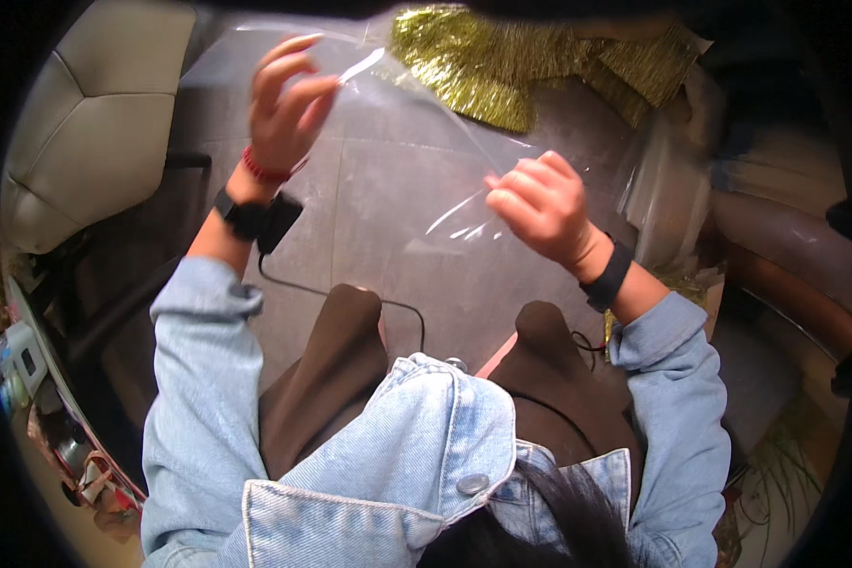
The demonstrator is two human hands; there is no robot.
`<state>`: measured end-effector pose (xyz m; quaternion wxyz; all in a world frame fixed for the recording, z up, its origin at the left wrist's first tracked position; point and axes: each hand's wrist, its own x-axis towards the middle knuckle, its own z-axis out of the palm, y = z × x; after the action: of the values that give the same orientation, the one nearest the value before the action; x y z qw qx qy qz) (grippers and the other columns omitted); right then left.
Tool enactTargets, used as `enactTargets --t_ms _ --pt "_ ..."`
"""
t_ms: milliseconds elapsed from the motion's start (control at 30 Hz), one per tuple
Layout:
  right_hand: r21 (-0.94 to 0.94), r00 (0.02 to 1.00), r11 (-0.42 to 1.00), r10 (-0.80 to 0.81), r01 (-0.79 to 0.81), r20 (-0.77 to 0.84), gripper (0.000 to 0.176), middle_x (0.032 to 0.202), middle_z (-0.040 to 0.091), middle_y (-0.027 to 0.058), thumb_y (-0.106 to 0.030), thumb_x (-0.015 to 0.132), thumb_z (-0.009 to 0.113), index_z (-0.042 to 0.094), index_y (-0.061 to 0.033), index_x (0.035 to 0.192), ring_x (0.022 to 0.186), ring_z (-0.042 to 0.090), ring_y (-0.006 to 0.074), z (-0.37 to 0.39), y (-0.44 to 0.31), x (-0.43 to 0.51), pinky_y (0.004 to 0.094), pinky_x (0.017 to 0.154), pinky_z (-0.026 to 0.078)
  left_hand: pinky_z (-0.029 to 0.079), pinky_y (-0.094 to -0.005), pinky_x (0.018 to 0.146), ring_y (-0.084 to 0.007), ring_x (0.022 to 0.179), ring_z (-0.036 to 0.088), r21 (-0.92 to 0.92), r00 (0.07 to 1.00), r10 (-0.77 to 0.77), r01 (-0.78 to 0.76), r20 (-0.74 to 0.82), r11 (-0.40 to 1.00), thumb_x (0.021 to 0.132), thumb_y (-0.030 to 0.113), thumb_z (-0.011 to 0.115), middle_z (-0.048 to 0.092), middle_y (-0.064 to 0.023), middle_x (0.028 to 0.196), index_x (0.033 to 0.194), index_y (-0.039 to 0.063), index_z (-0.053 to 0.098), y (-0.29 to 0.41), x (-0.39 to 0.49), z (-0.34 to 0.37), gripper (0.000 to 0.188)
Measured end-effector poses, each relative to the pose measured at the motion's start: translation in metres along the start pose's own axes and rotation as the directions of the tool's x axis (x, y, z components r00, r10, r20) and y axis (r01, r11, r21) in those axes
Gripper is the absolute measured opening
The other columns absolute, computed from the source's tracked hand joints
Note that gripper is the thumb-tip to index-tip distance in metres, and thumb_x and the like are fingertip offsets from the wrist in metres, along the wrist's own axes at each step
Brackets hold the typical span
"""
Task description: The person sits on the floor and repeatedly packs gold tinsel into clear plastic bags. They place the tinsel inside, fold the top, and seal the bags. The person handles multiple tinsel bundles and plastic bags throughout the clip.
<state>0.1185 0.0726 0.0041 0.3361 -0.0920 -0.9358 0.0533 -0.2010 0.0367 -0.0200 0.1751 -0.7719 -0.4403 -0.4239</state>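
A clear plastic sheet or bag (405,113) is stretched between my two hands above the grey floor. My right hand (543,202) is closed in a fist on its near right edge, where the film puckers into shiny creases. At the upper left, the thumb and index finger of my left hand (291,99) pinch a glossy fold of the film; the other fingers are raised and slightly blurred. Whether the film is a single layer or a bag, I cannot tell. Gold tinsel fringe (468,71) lies just beyond it on the floor.
A padded light-coloured seat (99,121) stands at the left. Below it, a table edge (64,397) carries a small white device (27,361) and other items. More clear plastic packaging (667,192) lies on the right near a brown rounded seat (788,241). A black cable (305,287) hangs from my left wrist.
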Motion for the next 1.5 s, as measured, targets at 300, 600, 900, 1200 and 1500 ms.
enactTargets --t_ms 300,600,900,1200,1500 --pt "0.169 0.885 0.984 -0.035 -0.050 0.465 0.005 0.074 0.054 0.0007 -0.015 0.075 0.057 0.055 -0.0127 0.080 0.074 0.056 0.0181 0.069 -0.016 -0.047 0.0324 0.066 0.042 0.039 -0.0455 0.101 -0.0321 0.119 0.045 -0.022 0.826 -0.293 0.346 0.481 0.938 0.071 0.003 0.069 0.051 -0.0103 0.113 0.080 0.008 0.053 0.054 -0.150 -0.025 0.019" --pt "0.299 0.342 0.799 -0.125 -0.523 0.931 0.040 0.095 0.063 0.0103 -0.031 0.073 0.072 0.058 -0.0095 0.104 0.085 0.061 0.0297 0.061 -0.009 -0.092 0.0410 0.072 0.049 0.029 -0.0550 0.107 -0.0324 0.122 0.042 -0.171 0.459 -0.062 0.449 0.887 0.877 0.069 0.019 0.064 0.050 -0.0125 0.117 0.097 0.007 0.055 0.069 -0.144 -0.033 0.032" --pt "0.375 0.631 0.511 0.676 -0.773 0.380 0.056 0.079 0.065 0.0115 -0.017 0.087 0.060 0.038 -0.0066 0.137 0.071 0.064 0.0195 0.031 0.131 0.015 0.0315 0.067 0.051 0.019 -0.0819 0.090 -0.0309 0.141 0.010 0.458 0.173 -0.638 0.560 0.750 0.690 0.076 0.035 0.068 0.034 -0.0093 0.141 0.113 0.013 0.058 0.037 -0.091 0.020 0.044" --pt "-0.285 0.341 0.379 0.924 -0.881 0.175 0.017 0.077 0.064 0.0125 -0.011 0.082 0.057 0.065 -0.0001 0.092 0.071 0.062 0.0233 -0.033 0.285 -0.065 0.0363 0.066 0.050 0.008 -0.0761 0.099 -0.0351 0.142 0.005 0.347 0.382 -0.535 0.460 0.754 0.817 0.074 0.024 0.071 0.032 -0.0125 0.141 0.103 0.013 0.060 0.063 -0.065 0.026 0.033" --pt "-0.832 0.434 0.230 0.901 -0.504 -0.014 0.045 0.099 0.063 0.0190 -0.006 0.084 0.061 0.051 -0.0125 0.128 0.088 0.063 0.0348 -0.096 0.395 -0.173 0.0443 0.071 0.052 0.018 -0.0596 0.108 -0.0393 0.137 0.019 0.157 0.400 -0.401 0.518 0.824 0.841 0.072 0.014 0.070 0.041 -0.0127 0.133 0.098 0.011 0.061 0.078 -0.050 0.034 0.027"
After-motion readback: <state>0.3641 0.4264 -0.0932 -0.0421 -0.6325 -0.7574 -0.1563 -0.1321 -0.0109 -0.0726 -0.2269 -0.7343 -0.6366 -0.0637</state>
